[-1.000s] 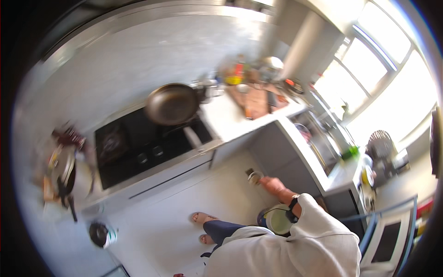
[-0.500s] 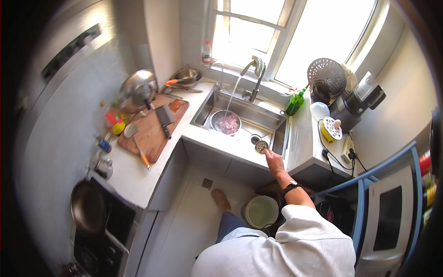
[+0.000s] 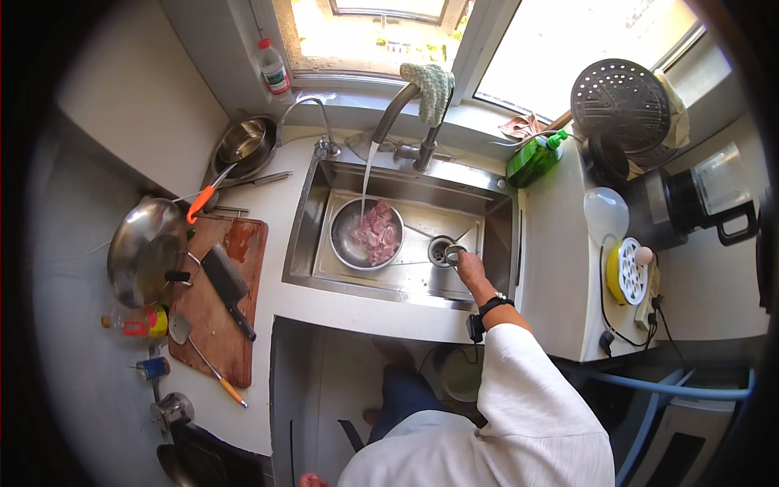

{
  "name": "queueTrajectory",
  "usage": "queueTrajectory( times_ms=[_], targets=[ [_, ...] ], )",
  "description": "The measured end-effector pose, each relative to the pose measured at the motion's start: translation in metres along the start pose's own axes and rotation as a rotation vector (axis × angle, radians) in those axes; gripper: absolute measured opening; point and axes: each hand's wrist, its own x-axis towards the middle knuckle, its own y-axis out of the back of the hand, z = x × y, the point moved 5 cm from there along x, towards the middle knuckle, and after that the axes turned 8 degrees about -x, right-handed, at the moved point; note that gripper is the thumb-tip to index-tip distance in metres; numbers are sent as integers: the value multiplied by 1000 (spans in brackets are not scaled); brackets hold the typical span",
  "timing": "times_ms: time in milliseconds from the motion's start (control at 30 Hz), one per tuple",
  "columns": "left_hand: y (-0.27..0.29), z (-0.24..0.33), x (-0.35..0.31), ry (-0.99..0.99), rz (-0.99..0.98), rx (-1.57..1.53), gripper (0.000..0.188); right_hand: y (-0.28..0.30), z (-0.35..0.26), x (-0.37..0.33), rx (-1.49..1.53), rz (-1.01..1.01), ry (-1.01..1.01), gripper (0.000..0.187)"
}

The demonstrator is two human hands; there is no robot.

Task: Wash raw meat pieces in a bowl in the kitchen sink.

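My right hand reaches over the sink with its fingers closed on a round metal sink strainer. The strainer is tilted on edge just beside the round drain hole; whether it touches the rim I cannot tell. To its left a metal bowl sits in the sink with pink raw meat in it. Water runs from the faucet into the bowl. Of my left hand only a small part shows at the lower edge, its fingers hidden.
At left a cutting board bears a cleaver and a long-handled ladle. A wok stands behind them. Right of the sink are a green soap bottle, a yellow egg cooker and cords. A bucket is below.
My right hand has brought the strainer close to the drain and turned it on edge. The view has moved closer to the sink. Part of my left hand now shows.
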Motion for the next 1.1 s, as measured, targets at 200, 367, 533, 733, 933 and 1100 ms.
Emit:
queueTrajectory(
  times_ms=[200,367,533,733,933,1100],
  targets=[
    [-40,149,25,-158,-158,-23,17,-44,31,3,110,-120,-92,25],
    [-77,245,60,-301,-167,53,12,-11,12,-33,70,-183,-143,23],
    [-124,350,89,-499,-361,100,14,65,-31,-61,217,-62,-71,26],
    [-185,436,107,-670,-528,163,18,89,-49,-78,710,-111,-254,33],
    [-205,459,119,-705,-514,141,23,91,-78,-56,579,12,-124,40],
    [-226,465,112,-628,-475,120,24,126,-68,-52,720,-57,-188,42]
  ],
)
